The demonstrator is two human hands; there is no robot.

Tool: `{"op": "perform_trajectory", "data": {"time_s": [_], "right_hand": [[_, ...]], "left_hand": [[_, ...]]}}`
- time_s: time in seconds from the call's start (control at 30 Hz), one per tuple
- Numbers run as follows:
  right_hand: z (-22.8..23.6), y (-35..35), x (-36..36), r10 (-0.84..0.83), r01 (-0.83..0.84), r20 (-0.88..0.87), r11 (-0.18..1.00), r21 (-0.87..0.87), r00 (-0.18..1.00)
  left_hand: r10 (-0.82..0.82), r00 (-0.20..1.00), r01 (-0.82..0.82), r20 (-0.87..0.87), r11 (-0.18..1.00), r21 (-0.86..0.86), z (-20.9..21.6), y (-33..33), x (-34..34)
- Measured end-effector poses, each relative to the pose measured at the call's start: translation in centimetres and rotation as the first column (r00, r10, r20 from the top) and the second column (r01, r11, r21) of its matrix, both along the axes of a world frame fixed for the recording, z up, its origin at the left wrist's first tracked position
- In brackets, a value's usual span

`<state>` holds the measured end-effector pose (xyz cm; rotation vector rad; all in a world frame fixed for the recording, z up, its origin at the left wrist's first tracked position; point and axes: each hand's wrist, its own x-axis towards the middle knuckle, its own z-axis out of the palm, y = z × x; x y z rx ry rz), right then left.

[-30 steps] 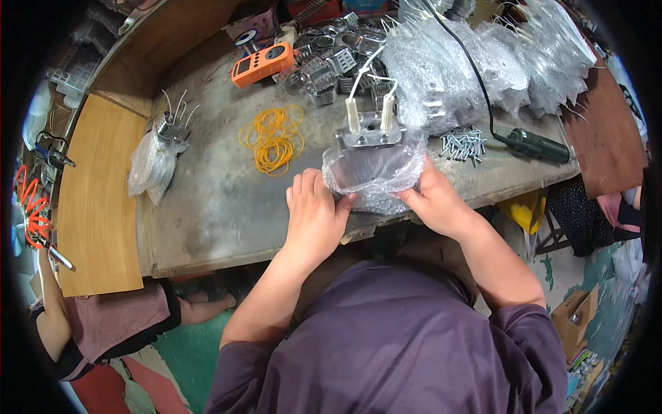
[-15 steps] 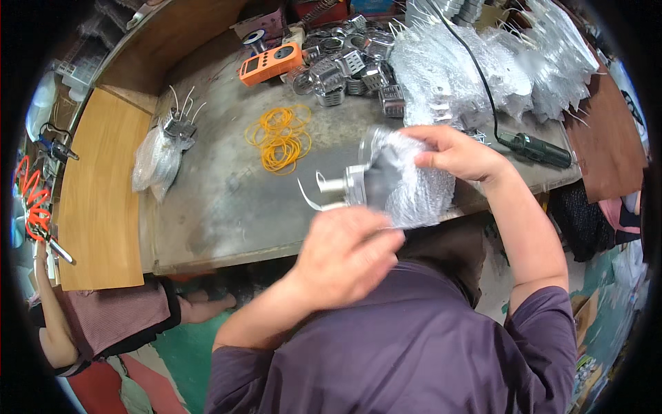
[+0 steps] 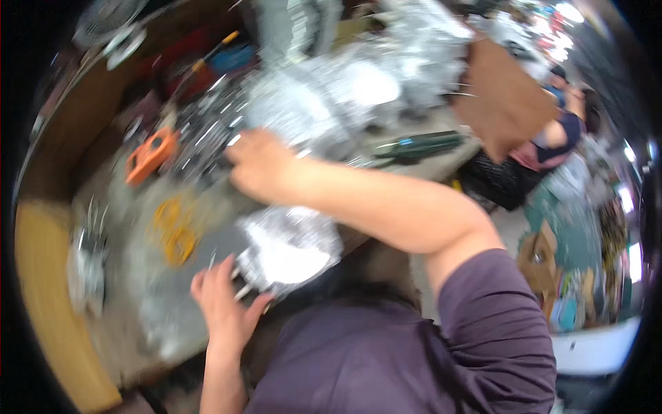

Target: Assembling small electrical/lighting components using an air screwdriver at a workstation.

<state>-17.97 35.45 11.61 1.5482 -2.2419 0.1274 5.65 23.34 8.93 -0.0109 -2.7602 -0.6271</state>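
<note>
A bubble-wrapped part (image 3: 286,252) with white leads lies low over the bench's near edge. My left hand (image 3: 227,297) has its thumb and fingers around the lead end. My right hand (image 3: 265,169) is stretched across beyond the wrapped part, fingers bent, beside the heap of metal parts (image 3: 207,131). Motion blur hides whether its fingertips hold anything. Yellow rubber bands (image 3: 176,231) lie on the bench to the left of both hands.
Many bubble-wrapped pieces (image 3: 358,86) are piled at the back. A dark green tool (image 3: 420,143) lies right of my right hand. An orange meter (image 3: 152,155) stands back left, a wrapped bundle (image 3: 88,269) at far left. Another person (image 3: 558,131) is at the far right.
My right hand has let go of the bubble wrap and moved left and away toward the metal heap. My left hand now grips the lead end. The whole view has swung right.
</note>
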Motion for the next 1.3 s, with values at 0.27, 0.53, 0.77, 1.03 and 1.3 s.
{"op": "perform_trajectory", "data": {"time_s": [0.27,0.53,0.77,1.03,1.3], "right_hand": [[3.2,2.1,2.4,-0.050,0.053,0.159,0.998,-0.018,0.986],[3.2,0.8,12.6,0.670,-0.174,0.523,0.688,-0.705,0.527],[1.3,-0.7,13.9,0.626,-0.185,0.577,0.745,-0.640,0.525],[0.7,0.2,13.8,0.192,-0.196,0.322,0.980,-0.020,0.927],[0.6,-2.2,14.7,0.285,-0.297,0.434,0.954,-0.041,0.855]], "left_hand": [[-0.055,0.998,0.054,0.013,0.998,0.037,-0.6,-1.7,0.8],[0.079,0.948,0.143,-0.309,0.762,0.632,1.6,-3.0,2.0],[0.180,0.968,0.001,-0.174,0.694,0.720,1.8,-5.0,3.7],[0.227,0.967,-0.044,-0.113,0.588,0.807,1.5,-6.3,4.0],[0.191,0.977,-0.023,-0.100,0.552,0.833,-0.6,-7.6,5.6]]}}
